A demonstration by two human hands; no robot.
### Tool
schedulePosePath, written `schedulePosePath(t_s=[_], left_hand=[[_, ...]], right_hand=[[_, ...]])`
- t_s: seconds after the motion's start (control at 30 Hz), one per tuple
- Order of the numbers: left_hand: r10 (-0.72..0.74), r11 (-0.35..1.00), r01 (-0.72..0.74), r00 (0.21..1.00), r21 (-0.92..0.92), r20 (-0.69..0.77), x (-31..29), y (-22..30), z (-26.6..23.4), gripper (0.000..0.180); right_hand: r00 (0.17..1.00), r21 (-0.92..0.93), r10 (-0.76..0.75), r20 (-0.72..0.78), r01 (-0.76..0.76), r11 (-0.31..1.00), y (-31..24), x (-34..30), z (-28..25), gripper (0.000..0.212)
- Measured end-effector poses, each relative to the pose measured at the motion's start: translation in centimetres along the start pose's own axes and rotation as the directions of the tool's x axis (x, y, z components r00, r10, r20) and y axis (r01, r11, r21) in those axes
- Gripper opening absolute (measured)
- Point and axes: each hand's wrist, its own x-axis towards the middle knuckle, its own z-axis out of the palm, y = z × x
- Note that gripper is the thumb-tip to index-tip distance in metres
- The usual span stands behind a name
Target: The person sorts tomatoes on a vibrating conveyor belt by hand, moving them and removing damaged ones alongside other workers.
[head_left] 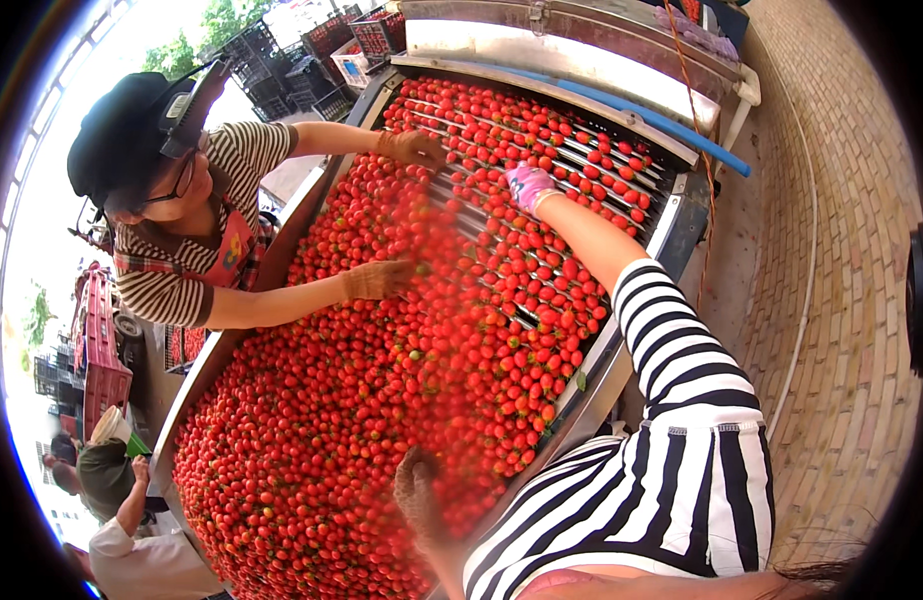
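Note:
Small red cherry tomatoes [312, 440] fill a wide metal-sided sorting bin and spread onto the metal rollers [582, 165] at its far end. My right hand [530, 188], in a pink patterned glove, rests among the tomatoes on the rollers. Its fingers bend down together, and what lies beneath them is hidden. At the near side, my left hand [417, 490], in a brownish glove, reaches against the tomato pile with its fingers stretched out. Nothing shows held in it. A band of tomatoes between my hands is blurred. A few paler or greenish ones lie among the red.
Across the bin, a co-worker [172, 200] in a dark cap works the tomatoes with both gloved hands. A blue pipe [652, 120] runs along the far edge. Stacked crates [282, 70] stand beyond. Another person [132, 530] is at lower left; brick paving [842, 300] lies right.

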Motion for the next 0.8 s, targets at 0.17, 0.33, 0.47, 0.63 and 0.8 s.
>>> schedulePosePath(t_s=[0.17,0.33,0.47,0.63,0.8], left_hand=[[0.02,0.998,-0.016,0.998,-0.059,0.062,0.4,1.0,1.3,0.029],[-0.121,0.945,0.161,0.981,-0.286,0.152,2.4,-1.0,5.1,0.049],[-0.037,0.278,0.541,0.832,-0.794,0.554,2.7,-1.2,9.5,0.057],[-0.318,0.021,0.467,0.841,-0.884,0.437,1.1,-2.4,4.6,0.023],[-0.245,0.124,0.294,0.935,-0.948,0.258,-2.4,-2.5,-1.8,0.022]], right_hand=[[0.988,0.012,0.022,0.156,-0.024,1.0,-1.9,-1.3,-1.9,0.032],[0.866,0.631,-0.498,-0.046,0.412,0.657,-6.1,-15.4,-1.3,0.023],[0.563,0.635,-0.808,0.172,0.564,0.528,-12.9,-30.4,-4.9,0.03],[0.66,0.456,-0.687,-0.304,0.734,0.503,-7.3,-23.8,-4.1,0.042],[0.973,-0.319,-0.205,-0.108,0.161,0.934,9.4,-11.9,-4.9,0.065]])
